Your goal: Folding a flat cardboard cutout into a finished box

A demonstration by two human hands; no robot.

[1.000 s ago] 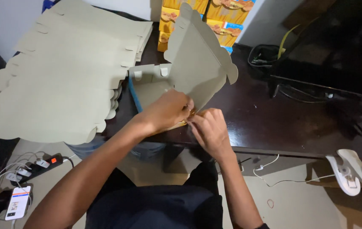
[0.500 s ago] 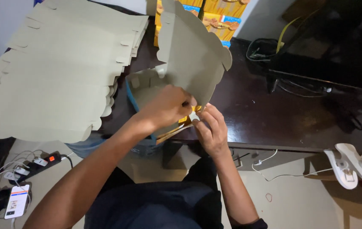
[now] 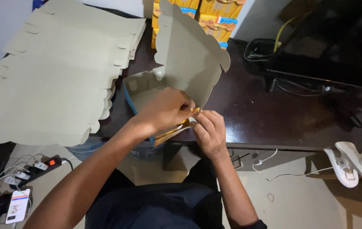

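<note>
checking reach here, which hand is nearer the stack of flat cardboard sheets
Left. The left hand is on the half-folded box, on the side facing the stack of flat cardboard sheets, with a gap between them. The right hand is on the box's far side from the stack.

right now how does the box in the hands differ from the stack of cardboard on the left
The box is partly folded with its lid upright; the stack lies flat and unfolded. The left hand and right hand grip the box; the stack is untouched. Both are grey-beige cardboard with scalloped edges.
</note>
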